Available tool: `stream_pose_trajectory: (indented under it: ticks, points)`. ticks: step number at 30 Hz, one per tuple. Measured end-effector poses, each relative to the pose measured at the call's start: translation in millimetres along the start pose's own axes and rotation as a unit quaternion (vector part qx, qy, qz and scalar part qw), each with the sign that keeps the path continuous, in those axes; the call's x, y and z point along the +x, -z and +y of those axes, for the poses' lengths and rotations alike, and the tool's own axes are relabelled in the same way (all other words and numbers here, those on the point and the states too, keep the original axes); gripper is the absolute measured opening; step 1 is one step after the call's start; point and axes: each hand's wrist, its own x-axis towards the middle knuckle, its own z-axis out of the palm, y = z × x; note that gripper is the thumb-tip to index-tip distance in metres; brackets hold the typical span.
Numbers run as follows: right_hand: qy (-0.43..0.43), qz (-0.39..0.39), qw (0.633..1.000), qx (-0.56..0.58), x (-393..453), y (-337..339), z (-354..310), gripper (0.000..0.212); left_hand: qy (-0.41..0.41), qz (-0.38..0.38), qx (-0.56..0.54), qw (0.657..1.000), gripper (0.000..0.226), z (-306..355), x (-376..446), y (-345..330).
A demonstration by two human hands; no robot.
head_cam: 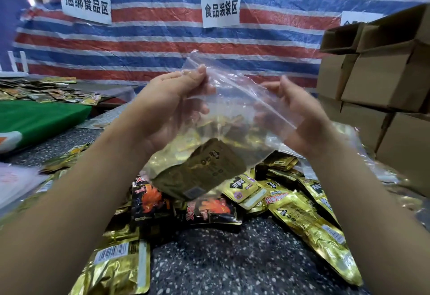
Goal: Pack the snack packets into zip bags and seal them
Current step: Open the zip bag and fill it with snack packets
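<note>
Above the pile of snack packets [267, 192] on the counter [223, 248]: a clear zip bag [223, 117], held up, mouth end up, long way slanting down. Left hand [172, 106] and right hand [300, 117] fingers pinching its top edge. Inside, one gold packet [204, 169], tilted.

Back wall: I see a striped tarpaulin [162, 38] in red, blue and white, my landmark here.
Signs: two white paper signs [221, 10] with Chinese characters are fixed on the tarpaulin; a third is half hidden at its right edge.
Right of tarpaulin: stacked cardboard boxes [381, 73].
Below tarpaulin: dark speckled surface [232, 259].
Left, below tarpaulin: green cloth [35, 120].
Light: bright glare at the tarpaulin's upper left.
</note>
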Motion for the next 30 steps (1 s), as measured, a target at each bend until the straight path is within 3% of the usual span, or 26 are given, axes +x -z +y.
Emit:
stream_pose_trajectory:
  ticks: [2, 3, 5, 7, 8, 9, 11, 16, 19, 26, 28, 30]
  points:
    - [-0.003, 0.015, 0.981, -0.194, 11, 5, 16, 0.026, 0.004, -0.021, -0.012, 1.0, 0.016, 2, 0, 3]
    - [0.001, 0.001, 0.944, -0.33, 16, 9, 25, 0.021, 0.001, -0.023, -0.013, 1.0, 0.016, 3, 1, 5]
    - [-0.015, -0.066, 0.823, -0.563, 22, 15, 43, 0.023, -0.011, -0.014, -0.002, 1.0, 0.018, 3, 2, 9]
    - [-0.055, -0.145, 0.682, -0.714, 26, 17, 61, 0.032, -0.026, -0.011, 0.013, 1.0, 0.015, 2, 3, 10]
    - [-0.076, -0.169, 0.635, -0.75, 24, 16, 70, 0.036, -0.032, -0.012, 0.018, 0.999, 0.014, 2, 3, 11]
    - [-0.097, -0.178, 0.614, -0.763, 24, 15, 78, 0.044, -0.036, -0.014, 0.022, 0.999, 0.014, 2, 3, 12]
    - [-0.107, -0.157, 0.632, -0.752, 22, 11, 90, 0.06, -0.046, -0.019, 0.035, 0.998, 0.018, 2, 4, 13]
    - [-0.114, -0.168, 0.685, -0.7, 23, 8, 92, 0.061, -0.064, -0.014, 0.069, 0.995, 0.015, -1, 5, 13]
    - [-0.148, -0.183, 0.737, -0.633, 19, 6, 86, 0.063, -0.078, 0.004, 0.073, 0.994, 0.009, -2, 5, 13]
    - [-0.186, -0.148, 0.785, -0.572, 13, 3, 78, 0.025, -0.093, -0.007, 0.078, 0.993, 0.009, -5, 7, 14]
    - [-0.156, -0.14, 0.758, -0.618, 13, 4, 70, 0.021, -0.092, -0.01, 0.079, 0.993, 0.009, -6, 7, 16]
    - [-0.14, -0.135, 0.72, -0.666, 13, 9, 60, 0.037, -0.09, -0.011, 0.082, 0.992, 0.009, -6, 7, 17]
